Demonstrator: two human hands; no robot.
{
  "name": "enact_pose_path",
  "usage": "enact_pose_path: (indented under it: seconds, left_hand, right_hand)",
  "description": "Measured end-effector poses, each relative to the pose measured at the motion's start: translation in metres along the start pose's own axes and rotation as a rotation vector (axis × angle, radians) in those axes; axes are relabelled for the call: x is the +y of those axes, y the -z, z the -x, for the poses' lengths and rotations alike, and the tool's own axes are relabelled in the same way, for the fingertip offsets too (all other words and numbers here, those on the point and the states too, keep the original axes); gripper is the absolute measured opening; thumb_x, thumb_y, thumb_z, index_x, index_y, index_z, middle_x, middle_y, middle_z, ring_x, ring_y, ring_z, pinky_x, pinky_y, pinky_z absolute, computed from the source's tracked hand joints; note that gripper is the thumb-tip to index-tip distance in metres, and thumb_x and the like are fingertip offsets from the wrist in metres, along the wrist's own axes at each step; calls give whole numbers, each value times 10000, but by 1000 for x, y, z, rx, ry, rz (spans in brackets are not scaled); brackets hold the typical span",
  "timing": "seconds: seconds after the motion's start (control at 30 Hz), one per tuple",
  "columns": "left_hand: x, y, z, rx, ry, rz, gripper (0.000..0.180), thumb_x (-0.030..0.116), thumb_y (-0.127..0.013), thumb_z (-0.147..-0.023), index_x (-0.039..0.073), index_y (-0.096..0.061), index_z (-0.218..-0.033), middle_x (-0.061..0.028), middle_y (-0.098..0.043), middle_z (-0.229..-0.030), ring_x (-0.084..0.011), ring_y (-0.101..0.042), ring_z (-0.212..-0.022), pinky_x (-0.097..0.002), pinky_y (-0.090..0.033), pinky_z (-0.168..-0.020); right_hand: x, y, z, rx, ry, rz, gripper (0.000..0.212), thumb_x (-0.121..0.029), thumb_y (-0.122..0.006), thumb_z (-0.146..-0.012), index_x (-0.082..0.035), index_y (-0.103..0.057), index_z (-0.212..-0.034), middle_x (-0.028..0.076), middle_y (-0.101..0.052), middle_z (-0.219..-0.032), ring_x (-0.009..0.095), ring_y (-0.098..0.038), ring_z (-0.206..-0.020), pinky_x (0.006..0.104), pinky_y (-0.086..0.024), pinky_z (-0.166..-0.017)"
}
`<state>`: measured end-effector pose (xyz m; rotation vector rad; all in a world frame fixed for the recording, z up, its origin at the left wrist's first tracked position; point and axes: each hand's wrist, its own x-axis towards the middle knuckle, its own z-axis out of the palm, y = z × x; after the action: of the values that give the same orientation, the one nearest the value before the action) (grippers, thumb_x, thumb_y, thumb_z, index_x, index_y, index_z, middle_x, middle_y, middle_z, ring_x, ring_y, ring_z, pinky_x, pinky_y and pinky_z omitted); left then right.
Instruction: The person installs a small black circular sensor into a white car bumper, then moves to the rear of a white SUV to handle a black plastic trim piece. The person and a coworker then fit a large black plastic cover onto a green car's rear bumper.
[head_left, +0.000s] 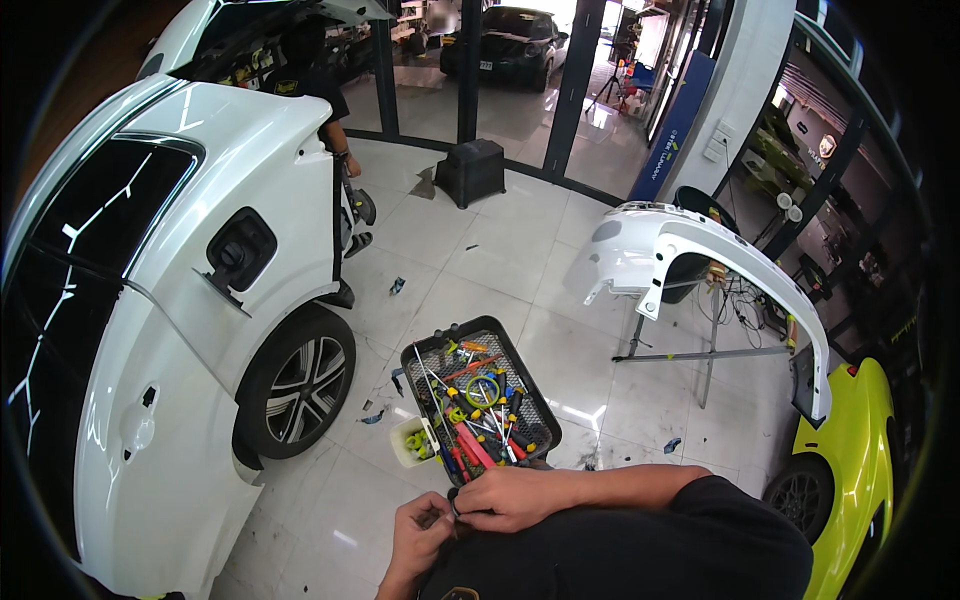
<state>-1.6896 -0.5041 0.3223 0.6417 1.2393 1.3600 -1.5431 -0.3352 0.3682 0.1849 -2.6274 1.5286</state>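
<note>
Both hands meet close to my body, at the near edge of a black tool tray (545, 400). My left hand (418, 532) has its fingers curled in a pinch. Beside it, my right hand (512, 498) is closed too, its fingertips turned toward the left. A small dark thing (454, 500) shows between them; its kind is too small to tell. In the mesh-bottomed tray lie screwdrivers, a red-handled tool (475, 445) and a yellow-green ring of tape (483, 391). A small pale bin (408, 446) with yellow-green pieces hangs at its left side.
A white car (150, 330) with its fuel flap open fills the left. Another person (310, 90) stands behind it. A white bumper (690, 240) rests on a stand at right, near a yellow-green car (850, 450). A black step stool (470, 172) stands by the glass doors.
</note>
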Motion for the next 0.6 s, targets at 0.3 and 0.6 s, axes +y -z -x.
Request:
enact_pose_path:
  seconds: [0.3,0.6]
  left_hand:
    - [-31,-12,4,230,130,131,60,71,-593,-907,13,-596,-894,-16,-622,-794,-91,-597,-733,-234,-482,-665]
    - [33,7,-2,89,-188,-169,248,204,-520,-1006,-30,-596,-971,-83,-649,-823,-162,-645,-800,-289,-514,-763]
  right_hand:
    - [-3,0,-3,54,31,-103,161,-126,-568,-962,11,-577,-877,169,-561,-801,373,-602,-762,431,-487,-696]
    - [-6,4,-2,162,-139,-27,137,-123,-599,-962,5,-582,-917,162,-569,-851,384,-597,-804,439,-472,-712]
